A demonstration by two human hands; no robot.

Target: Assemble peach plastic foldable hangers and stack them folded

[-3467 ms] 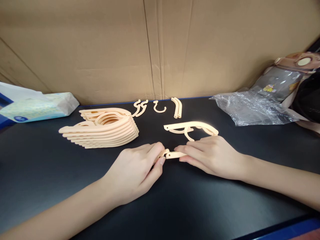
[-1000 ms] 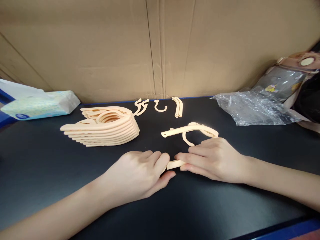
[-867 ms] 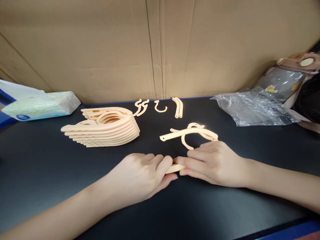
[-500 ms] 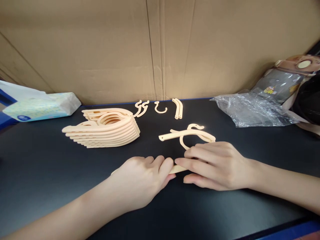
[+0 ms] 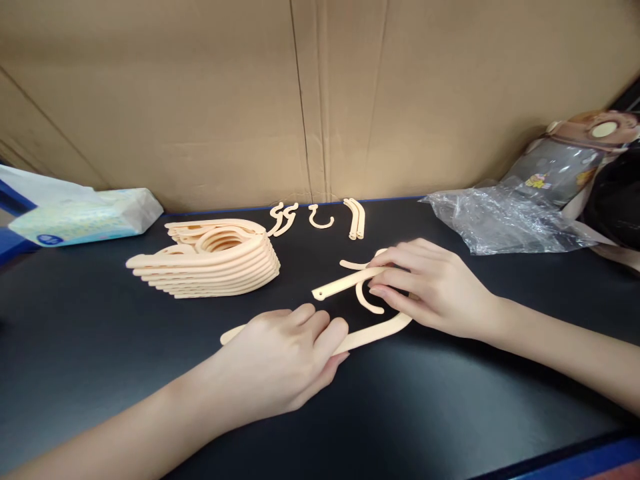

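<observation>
Cream plastic hanger parts lie about both my hands. My left hand (image 5: 295, 357) is closed round a long hanger piece (image 5: 375, 335), whose rounded tip sticks out at the left and whose bent end runs off to the right. My right hand (image 5: 435, 287) is closed, with fingertips on a slim hanger arm (image 5: 343, 285) that has a small hole at its left end. Under those fingers a curved hanger hook (image 5: 369, 302) is partly hidden. Another thin curved end (image 5: 351, 265) shows just behind the arm.
A stack of folded hangers (image 5: 220, 267) stands at the left. Along the back lie several small hooks (image 5: 321, 220) and short curved arms (image 5: 356, 219). A tissue pack (image 5: 95, 217) is far left; a crumpled clear bag (image 5: 510, 220) and a bottle (image 5: 555, 167) are at the right.
My right hand has moved up and away from the long piece onto the slim arm, whose left end has swung towards me. More of the long piece shows now. My left hand stays nearly still.
</observation>
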